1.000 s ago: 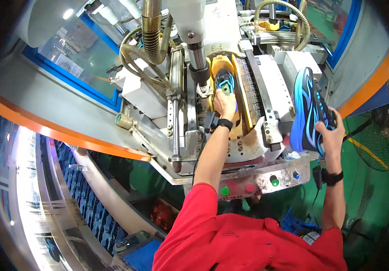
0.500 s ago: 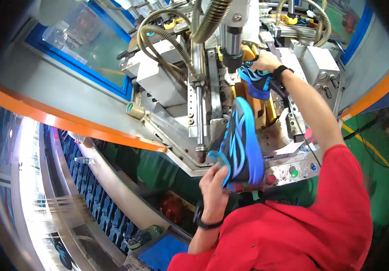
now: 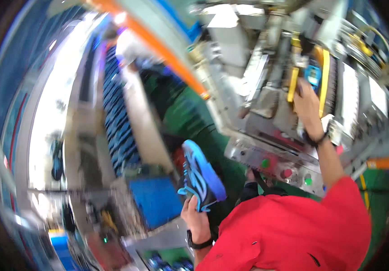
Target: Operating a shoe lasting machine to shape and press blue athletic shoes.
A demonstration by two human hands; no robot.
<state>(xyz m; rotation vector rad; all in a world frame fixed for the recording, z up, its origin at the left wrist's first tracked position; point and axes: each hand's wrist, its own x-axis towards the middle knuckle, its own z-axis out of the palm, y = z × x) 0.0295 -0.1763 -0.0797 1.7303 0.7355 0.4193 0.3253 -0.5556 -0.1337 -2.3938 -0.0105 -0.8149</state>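
A black sports shoe with blue and purple sides point(image 3: 205, 178) hangs toe-up in my left hand point(image 3: 196, 221), whose fingers are closed on its heel end. My right hand point(image 3: 307, 106) reaches into the machine point(image 3: 271, 169), among yellow bars point(image 3: 324, 83). Just beyond its fingertips, a light-blue piece point(image 3: 312, 74) shows between the bars; blur hides whether it is a second shoe. The right fingers are smeared by motion, so their grip cannot be made out.
Left of me runs a conveyor with rows of dark-blue pieces point(image 3: 120, 131). A blue flat panel point(image 3: 156, 201) lies beside the held shoe. Push buttons point(image 3: 287, 173) line the machine's front edge. An orange-edged guard point(image 3: 158, 45) slants above.
My view has swung left, so the machine now sits farther right. The left hand has carried its shoe away from the machine. My right hand is still at the machine, lower among its bars.
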